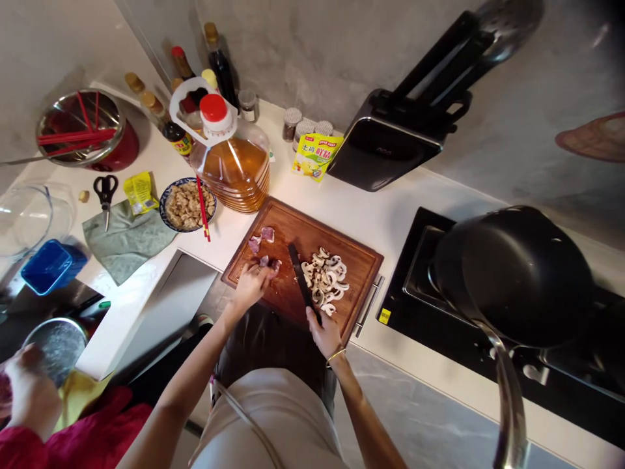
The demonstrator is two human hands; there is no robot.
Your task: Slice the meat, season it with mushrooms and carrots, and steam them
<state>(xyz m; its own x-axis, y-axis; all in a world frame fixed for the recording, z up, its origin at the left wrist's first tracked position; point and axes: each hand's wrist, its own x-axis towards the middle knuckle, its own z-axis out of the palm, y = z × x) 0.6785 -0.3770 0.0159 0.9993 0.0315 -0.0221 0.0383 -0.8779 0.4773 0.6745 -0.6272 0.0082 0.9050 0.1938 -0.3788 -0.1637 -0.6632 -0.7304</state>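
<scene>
My right hand (324, 335) grips the handle of a dark-bladed kitchen knife (303, 280), its blade pointing away from me over a wooden cutting board (364, 260). Sliced mushrooms (326, 277) lie in a loose pile to the right of the blade. At the board's near left, the bent fingers of my left hand (252, 285) press together on a reddish-purple piece (276, 265), partly hidden under the fingertips. More chunks (266, 234) of the same colour, with pale edges, sit farther back; I cannot tell whether they are meat or onion.
A black pan (527, 280) stands on the hob at right, its handle towards me. Behind the board are an oil jug (234, 169), a seasoning packet (316, 156) and a knife block (385, 143). A filled bowl (188, 203) sits left. Another person's hand (34, 391) is at lower left.
</scene>
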